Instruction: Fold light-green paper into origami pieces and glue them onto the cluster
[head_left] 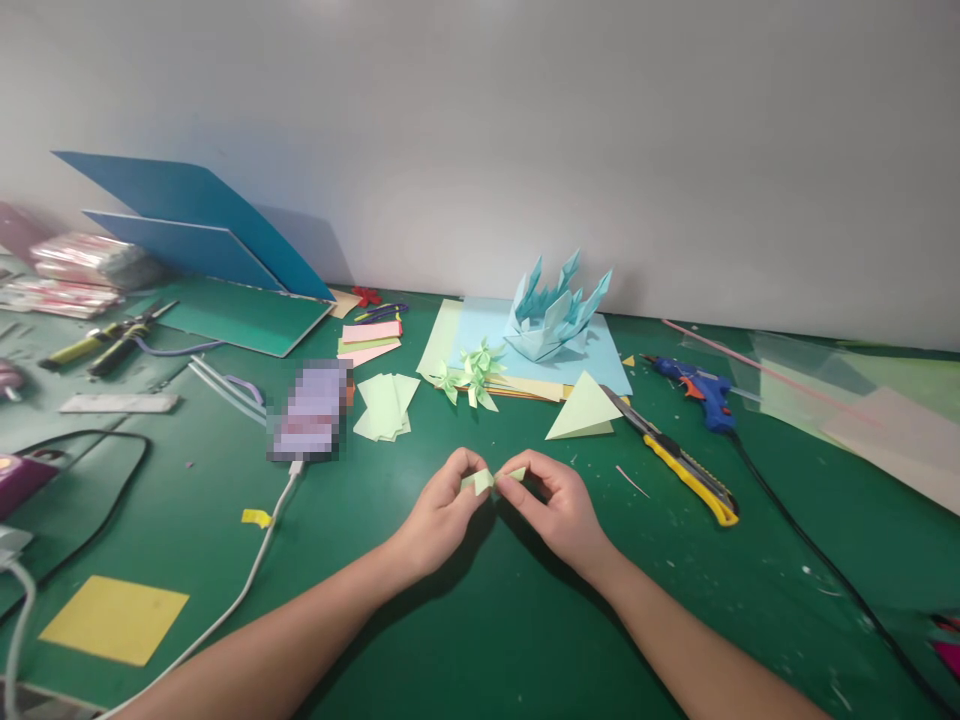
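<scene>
Between my two hands is a small folded piece of pale green paper [484,482]. My left hand [448,508] pinches its left side with thumb and fingers. On the other side, my right hand [553,505] grips the right end between thumb and forefinger. Both hands hang just above the green table [480,640], and the fingers hide part of the paper. Beyond them lie green folded paper flowers [476,376] and a fanned stack of pale green paper strips [387,405]. A folded pale green triangle [583,410] sits beyond my right hand.
A blue folded-paper swan-like piece [551,320] stands on light blue sheets at the back. To the right lie a yellow utility knife [682,462] and a blue glue gun [697,388] with a black cord. A phone [311,410], its white cable [259,570] and pliers [112,340] are left.
</scene>
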